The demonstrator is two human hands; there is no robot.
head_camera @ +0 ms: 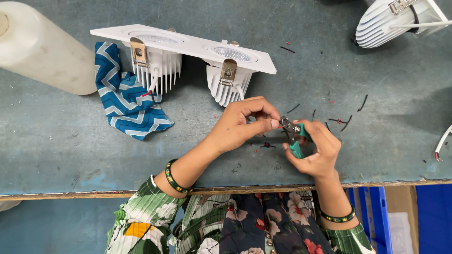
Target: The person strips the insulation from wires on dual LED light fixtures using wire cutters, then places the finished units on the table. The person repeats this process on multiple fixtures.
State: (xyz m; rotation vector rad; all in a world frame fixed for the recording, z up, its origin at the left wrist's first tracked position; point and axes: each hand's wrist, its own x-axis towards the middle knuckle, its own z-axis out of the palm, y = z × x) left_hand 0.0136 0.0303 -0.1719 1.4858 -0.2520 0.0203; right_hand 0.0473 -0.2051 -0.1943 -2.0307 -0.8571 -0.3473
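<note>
I see right hand clamped on green-handled wire strippers; left hand pinches thin wire at their jaws, twin white downlight on desk behind

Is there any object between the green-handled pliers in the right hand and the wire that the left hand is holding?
Nothing visible. The right hand holds the green-handled pliers, whose tip lies right at the fingertips of the left hand. The wire comes down from the double downlight fixture; only wire scraps lie nearby.
</note>
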